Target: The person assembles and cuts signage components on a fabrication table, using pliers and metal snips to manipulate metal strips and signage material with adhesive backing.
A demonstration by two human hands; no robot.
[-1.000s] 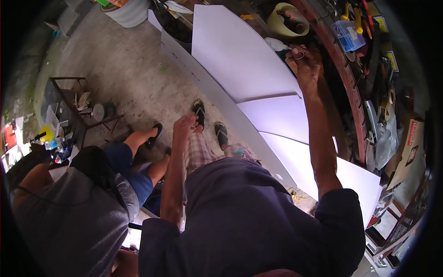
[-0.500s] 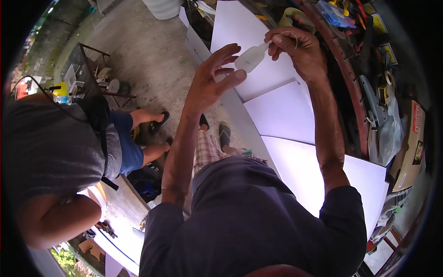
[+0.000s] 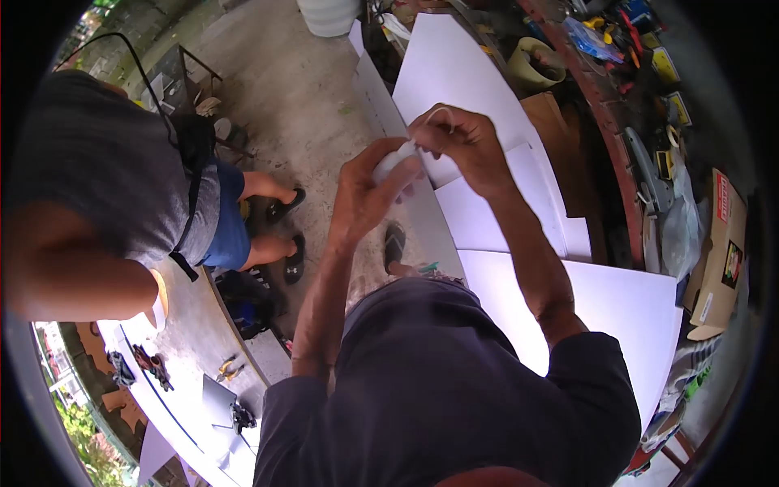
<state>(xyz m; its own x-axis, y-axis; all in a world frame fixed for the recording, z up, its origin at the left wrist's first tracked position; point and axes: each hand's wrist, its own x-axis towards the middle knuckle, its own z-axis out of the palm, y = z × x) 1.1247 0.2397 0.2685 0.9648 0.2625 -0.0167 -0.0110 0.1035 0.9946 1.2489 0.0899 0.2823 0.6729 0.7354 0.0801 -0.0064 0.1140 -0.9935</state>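
Observation:
A small translucent white bottle [image 3: 391,166] with a narrow neck is held between the two hands, above the edge of the white sheets [image 3: 479,213]. Its body lies in my left hand [image 3: 365,191], whose fingers and thumb are closed round it. At the neck end, the fingers of my right hand [image 3: 458,142] are pinched together. A thin, pale loop curves over those right fingers. The pinch hides the tip of the bottle, and the left fingers are slightly blurred.
Another person [image 3: 122,162] stands at the left, beside a workbench [image 3: 243,365] with pliers [image 3: 230,369] on it. A tool-laden shelf with a red-brown edge [image 3: 604,122] runs along the right, near a cardboard box [image 3: 718,260]. A white container [image 3: 329,16] stands at the top.
Both hands have moved down and closer together, and my left hand has gone from spread fingers to closing round the bottle. The view has shifted, and the other person's arm has moved.

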